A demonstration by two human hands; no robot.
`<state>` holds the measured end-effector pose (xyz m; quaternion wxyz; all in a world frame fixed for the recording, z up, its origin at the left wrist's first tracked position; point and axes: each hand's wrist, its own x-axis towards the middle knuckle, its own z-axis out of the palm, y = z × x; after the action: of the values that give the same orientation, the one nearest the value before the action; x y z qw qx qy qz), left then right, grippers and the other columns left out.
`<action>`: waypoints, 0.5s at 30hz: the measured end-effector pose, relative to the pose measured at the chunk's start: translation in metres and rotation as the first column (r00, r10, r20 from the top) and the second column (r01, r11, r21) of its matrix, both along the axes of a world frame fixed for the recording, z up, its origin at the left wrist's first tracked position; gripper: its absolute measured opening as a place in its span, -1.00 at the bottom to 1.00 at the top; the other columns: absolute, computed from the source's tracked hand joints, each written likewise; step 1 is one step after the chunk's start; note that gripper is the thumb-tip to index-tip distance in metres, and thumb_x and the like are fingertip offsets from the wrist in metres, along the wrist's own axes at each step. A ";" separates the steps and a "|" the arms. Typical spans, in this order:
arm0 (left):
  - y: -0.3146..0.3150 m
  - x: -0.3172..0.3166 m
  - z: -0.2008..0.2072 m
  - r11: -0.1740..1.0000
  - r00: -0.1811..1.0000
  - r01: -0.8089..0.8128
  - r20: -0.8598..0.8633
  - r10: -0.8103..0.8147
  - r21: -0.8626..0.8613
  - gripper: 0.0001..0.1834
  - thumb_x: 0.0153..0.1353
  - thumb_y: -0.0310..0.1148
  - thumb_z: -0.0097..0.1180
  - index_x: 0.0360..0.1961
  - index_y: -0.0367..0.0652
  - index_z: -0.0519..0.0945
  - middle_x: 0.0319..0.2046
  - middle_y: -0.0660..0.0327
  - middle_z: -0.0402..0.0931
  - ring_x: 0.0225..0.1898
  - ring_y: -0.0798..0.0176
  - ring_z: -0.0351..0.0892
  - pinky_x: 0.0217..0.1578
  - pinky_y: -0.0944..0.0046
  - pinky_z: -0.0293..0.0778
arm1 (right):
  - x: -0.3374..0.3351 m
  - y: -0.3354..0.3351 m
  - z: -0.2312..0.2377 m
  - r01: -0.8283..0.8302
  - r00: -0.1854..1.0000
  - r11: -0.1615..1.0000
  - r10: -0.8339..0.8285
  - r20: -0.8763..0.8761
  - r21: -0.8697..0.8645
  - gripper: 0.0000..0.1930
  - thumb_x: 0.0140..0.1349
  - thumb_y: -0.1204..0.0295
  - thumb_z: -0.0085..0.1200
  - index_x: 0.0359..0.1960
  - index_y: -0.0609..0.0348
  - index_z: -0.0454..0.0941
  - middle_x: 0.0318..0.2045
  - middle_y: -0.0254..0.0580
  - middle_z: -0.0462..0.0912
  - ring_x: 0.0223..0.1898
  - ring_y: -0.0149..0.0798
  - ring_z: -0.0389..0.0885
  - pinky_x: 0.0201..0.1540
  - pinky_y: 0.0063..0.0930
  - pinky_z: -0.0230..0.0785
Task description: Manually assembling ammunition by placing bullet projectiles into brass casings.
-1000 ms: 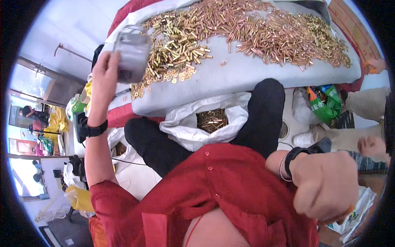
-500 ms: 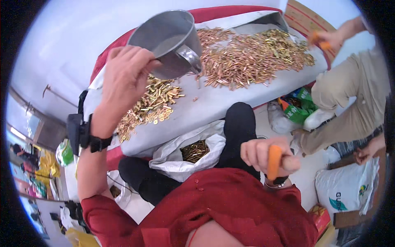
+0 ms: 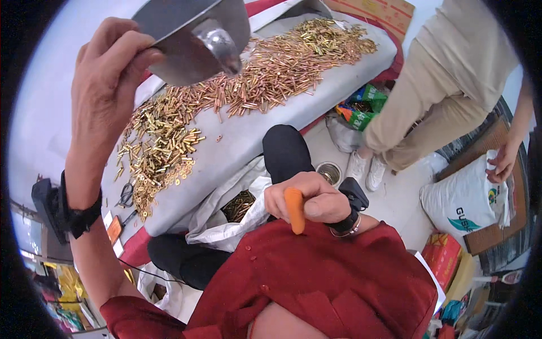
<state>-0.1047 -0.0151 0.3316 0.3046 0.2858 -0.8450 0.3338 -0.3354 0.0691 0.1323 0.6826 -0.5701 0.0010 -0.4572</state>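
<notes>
My left hand (image 3: pixel 110 73) grips the rim of a grey metal jug (image 3: pixel 186 51) with a curved handle, raised and tilted over the table. Its inside is mostly hidden. Beneath it, slim copper- and gold-coloured metal pieces (image 3: pixel 271 82) lie in a long heap, with short gold tubes (image 3: pixel 164 133) and small rings (image 3: pixel 178 174) at the near left end. My right hand (image 3: pixel 319 198) is curled in front of my chest, away from the heap. An orange sleeve (image 3: pixel 294 210), apparently a finger cover, is on one finger. Whether anything lies inside its palm is hidden.
An open white sack (image 3: pixel 206 220) of metal pieces sits between my knees. Scissors (image 3: pixel 125 195) lie at the table's left end. On the right stands a person in beige trousers (image 3: pixel 435 85); a hand (image 3: pixel 502 164) touches a white sack (image 3: pixel 451 200). A round metal container (image 3: pixel 329 173) rests on the floor.
My left hand and the jug have moved up and left in the picture. My right hand has shifted left. The other person's orange-covered fingers have left the view, which has turned right.
</notes>
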 end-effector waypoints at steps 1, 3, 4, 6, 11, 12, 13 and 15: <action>0.001 0.002 0.001 0.999 0.999 0.017 -0.034 -0.016 0.049 -0.91 0.06 -0.39 0.11 -0.40 -0.14 0.51 -0.31 0.20 0.41 -0.27 0.12 0.41 -0.24 0.22 0.31 | 0.003 0.001 -0.003 -0.005 0.999 1.000 0.005 0.036 0.008 -0.52 0.12 0.02 -0.03 -0.68 0.22 0.36 -0.63 -0.27 0.37 -0.52 -0.30 0.25 -0.40 -0.43 0.08; 0.003 0.001 0.003 0.999 1.000 0.003 -0.021 -0.002 0.044 -0.91 0.06 -0.39 0.11 -0.40 -0.14 0.51 -0.32 0.18 0.40 -0.27 0.13 0.40 -0.23 0.22 0.30 | 0.000 0.002 -0.009 0.012 1.000 0.999 -0.012 -0.004 0.047 -0.53 0.14 0.04 -0.04 -0.67 0.23 0.36 -0.62 -0.27 0.37 -0.52 -0.30 0.25 -0.39 -0.43 0.08; 0.004 0.000 0.004 0.999 0.999 -0.031 -0.008 0.032 0.039 -0.91 0.06 -0.40 0.11 -0.39 -0.15 0.51 -0.32 0.17 0.39 -0.27 0.13 0.40 -0.23 0.22 0.30 | -0.002 0.003 -0.012 0.011 0.999 0.996 -0.007 -0.042 0.087 -0.53 0.15 0.05 -0.05 -0.66 0.24 0.37 -0.62 -0.26 0.37 -0.52 -0.29 0.25 -0.39 -0.44 0.09; 0.001 0.000 0.003 0.999 1.000 -0.019 0.024 0.018 0.048 -0.90 0.07 -0.40 0.11 -0.39 -0.16 0.51 -0.35 0.16 0.37 -0.27 0.12 0.40 -0.24 0.22 0.31 | -0.002 0.004 -0.017 0.045 0.999 0.994 -0.043 -0.017 0.098 -0.53 0.16 0.06 -0.05 -0.65 0.27 0.36 -0.61 -0.25 0.35 -0.51 -0.29 0.24 -0.39 -0.44 0.08; -0.005 -0.006 0.000 0.984 0.999 0.013 -0.048 -0.004 0.180 -0.90 0.09 -0.47 0.10 -0.36 -0.24 0.48 -0.35 0.14 0.36 -0.27 0.21 0.40 -0.22 0.25 0.33 | 0.001 0.000 -0.030 0.032 0.999 0.981 -0.024 -0.045 0.192 -0.57 0.12 0.11 -0.03 -0.64 0.29 0.35 -0.61 -0.25 0.32 -0.51 -0.31 0.22 -0.39 -0.45 0.07; -0.008 -0.006 0.003 0.983 0.999 0.009 -0.048 0.000 0.186 -0.90 0.09 -0.47 0.10 -0.36 -0.24 0.48 -0.35 0.14 0.36 -0.27 0.21 0.40 -0.22 0.25 0.33 | 0.003 -0.002 -0.033 0.028 0.999 0.980 -0.019 -0.045 0.197 -0.57 0.12 0.11 -0.03 -0.64 0.29 0.35 -0.61 -0.25 0.32 -0.51 -0.31 0.22 -0.39 -0.45 0.07; -0.014 -0.007 0.008 0.993 0.997 0.075 -0.020 -0.073 0.090 -0.89 0.10 -0.49 0.09 -0.32 -0.24 0.49 -0.31 0.13 0.37 -0.24 0.20 0.41 -0.20 0.27 0.34 | 0.005 -0.004 -0.037 0.025 1.000 0.978 -0.022 -0.018 0.207 -0.67 0.11 0.24 -0.08 -0.59 0.29 0.42 -0.59 -0.25 0.43 -0.51 -0.39 0.32 -0.42 -0.52 0.14; -0.031 -0.001 0.021 0.997 0.997 0.076 0.030 -0.076 0.004 -0.82 0.18 -0.50 0.03 -0.17 -0.23 0.52 -0.06 0.08 0.41 0.03 0.13 0.39 0.04 0.30 0.27 | 0.008 -0.007 -0.040 -0.001 1.000 0.972 -0.002 0.011 0.235 -0.75 0.10 0.36 -0.13 -0.54 0.29 0.50 -0.57 -0.25 0.54 -0.51 -0.48 0.43 -0.45 -0.60 0.22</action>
<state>-0.1055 -0.0462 0.3529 0.3037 0.2490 -0.8604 0.3249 -0.3269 0.0624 0.0926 0.7450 -0.4826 0.0514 -0.4575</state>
